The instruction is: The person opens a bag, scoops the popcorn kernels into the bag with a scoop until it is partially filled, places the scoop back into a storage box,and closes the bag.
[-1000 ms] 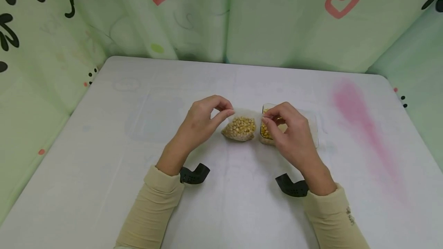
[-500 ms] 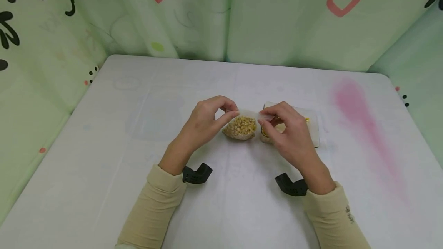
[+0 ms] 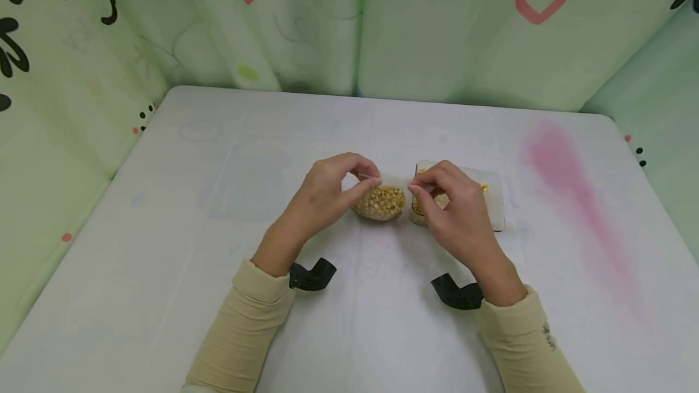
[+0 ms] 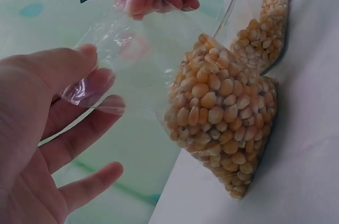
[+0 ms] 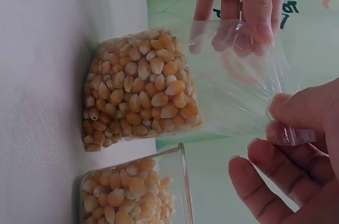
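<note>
A clear plastic bag (image 3: 380,202) of dried corn kernels stands on the table, its loose top pulled upward. My left hand (image 3: 335,190) pinches one side of the bag's mouth between thumb and index finger. At the opposite side, thumb and index finger of my right hand (image 3: 455,205) pinch the film. Both wrist views show the film stretched between the hands above the kernels. Beside the bag is a clear rectangular container (image 5: 183,171) that also holds corn kernels (image 5: 127,192). In the head view my right hand covers much of this container.
The white table (image 3: 262,138) carries a pink smear (image 3: 573,193) at the right. Green patterned curtains (image 3: 437,35) hang behind it and at both sides. Black wrist mounts (image 3: 313,275) jut inward from both sleeves.
My left hand has shifted slightly right and my right hand slightly left, so the pinching fingertips are closer together. The corn bag stays in nearly the same place.
</note>
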Demonstrator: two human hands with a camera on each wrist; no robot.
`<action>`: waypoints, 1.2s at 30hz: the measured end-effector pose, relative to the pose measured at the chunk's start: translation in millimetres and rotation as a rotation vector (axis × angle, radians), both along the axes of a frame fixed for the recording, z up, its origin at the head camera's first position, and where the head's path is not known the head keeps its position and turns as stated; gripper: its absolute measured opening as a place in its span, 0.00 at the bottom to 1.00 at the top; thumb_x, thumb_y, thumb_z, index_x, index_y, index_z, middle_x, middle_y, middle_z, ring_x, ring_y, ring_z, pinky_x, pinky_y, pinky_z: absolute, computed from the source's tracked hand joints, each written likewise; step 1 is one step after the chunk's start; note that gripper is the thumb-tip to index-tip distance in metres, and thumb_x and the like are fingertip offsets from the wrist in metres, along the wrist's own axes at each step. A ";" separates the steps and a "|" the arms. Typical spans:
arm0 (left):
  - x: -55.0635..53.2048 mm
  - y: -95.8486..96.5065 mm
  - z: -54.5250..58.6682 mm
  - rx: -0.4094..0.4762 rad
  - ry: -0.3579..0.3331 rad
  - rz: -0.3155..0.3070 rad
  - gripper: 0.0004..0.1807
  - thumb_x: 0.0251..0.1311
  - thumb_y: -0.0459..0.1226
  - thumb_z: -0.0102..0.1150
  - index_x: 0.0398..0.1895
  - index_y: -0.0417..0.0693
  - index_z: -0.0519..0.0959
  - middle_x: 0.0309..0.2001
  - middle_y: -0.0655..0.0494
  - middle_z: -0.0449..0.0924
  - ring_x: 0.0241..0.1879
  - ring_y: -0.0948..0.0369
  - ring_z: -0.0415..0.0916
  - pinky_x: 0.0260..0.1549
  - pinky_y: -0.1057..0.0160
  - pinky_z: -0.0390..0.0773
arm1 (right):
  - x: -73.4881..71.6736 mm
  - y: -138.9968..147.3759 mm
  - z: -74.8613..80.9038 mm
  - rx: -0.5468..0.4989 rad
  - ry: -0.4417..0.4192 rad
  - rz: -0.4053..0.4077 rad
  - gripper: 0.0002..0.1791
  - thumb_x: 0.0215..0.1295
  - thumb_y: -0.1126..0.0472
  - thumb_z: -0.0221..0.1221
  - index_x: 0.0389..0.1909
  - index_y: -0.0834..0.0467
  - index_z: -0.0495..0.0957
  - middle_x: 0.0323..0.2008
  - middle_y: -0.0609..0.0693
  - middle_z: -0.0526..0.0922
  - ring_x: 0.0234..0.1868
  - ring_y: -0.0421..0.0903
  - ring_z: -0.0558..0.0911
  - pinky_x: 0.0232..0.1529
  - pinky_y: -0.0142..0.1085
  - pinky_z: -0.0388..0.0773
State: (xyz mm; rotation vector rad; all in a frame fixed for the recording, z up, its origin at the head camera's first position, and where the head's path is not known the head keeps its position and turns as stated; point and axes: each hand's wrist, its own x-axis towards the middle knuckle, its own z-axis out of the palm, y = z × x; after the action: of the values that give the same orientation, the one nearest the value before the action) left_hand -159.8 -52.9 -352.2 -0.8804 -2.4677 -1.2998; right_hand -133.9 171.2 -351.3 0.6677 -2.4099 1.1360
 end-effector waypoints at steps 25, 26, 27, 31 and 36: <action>2.6 6.9 -1.4 0.003 0.008 -0.043 0.06 0.63 0.36 0.65 0.39 0.43 0.83 0.37 0.54 0.86 0.41 0.62 0.83 0.47 0.59 0.81 | 1.9 -9.0 -2.6 -0.030 0.013 0.048 0.05 0.60 0.73 0.63 0.34 0.61 0.82 0.30 0.47 0.79 0.32 0.37 0.76 0.35 0.26 0.73; 2.6 7.1 -1.4 0.003 0.016 -0.043 0.06 0.63 0.36 0.65 0.39 0.43 0.83 0.37 0.54 0.86 0.40 0.63 0.83 0.46 0.59 0.81 | 2.1 -9.2 -2.7 -0.034 0.010 0.054 0.05 0.60 0.73 0.63 0.35 0.61 0.82 0.30 0.47 0.79 0.33 0.37 0.77 0.35 0.25 0.74; 2.6 7.2 -1.5 0.003 0.025 -0.044 0.06 0.63 0.36 0.65 0.38 0.43 0.83 0.37 0.54 0.86 0.40 0.63 0.83 0.46 0.59 0.81 | 2.3 -9.5 -2.9 -0.038 0.009 0.061 0.06 0.61 0.73 0.63 0.35 0.61 0.82 0.31 0.47 0.79 0.33 0.37 0.77 0.36 0.24 0.74; 2.8 7.6 -1.7 0.014 0.044 -0.055 0.05 0.63 0.36 0.65 0.38 0.43 0.83 0.36 0.54 0.86 0.39 0.63 0.83 0.45 0.59 0.81 | 2.3 -11.2 -3.7 -0.046 0.016 0.079 0.04 0.62 0.72 0.64 0.35 0.61 0.82 0.31 0.47 0.80 0.32 0.38 0.79 0.37 0.22 0.75; 2.2 7.0 -1.4 0.024 0.024 -0.044 0.06 0.63 0.36 0.65 0.39 0.43 0.83 0.36 0.55 0.86 0.39 0.63 0.82 0.46 0.60 0.81 | 1.9 -13.1 -4.1 -0.020 0.052 0.061 0.03 0.62 0.71 0.64 0.32 0.62 0.81 0.29 0.48 0.79 0.31 0.38 0.78 0.36 0.23 0.73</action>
State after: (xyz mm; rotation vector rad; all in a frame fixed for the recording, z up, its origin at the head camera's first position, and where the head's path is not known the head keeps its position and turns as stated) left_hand -157.5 -46.0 -353.6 -0.9433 -2.4224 -1.3232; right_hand -132.0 158.1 -355.4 0.7594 -2.3461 1.1511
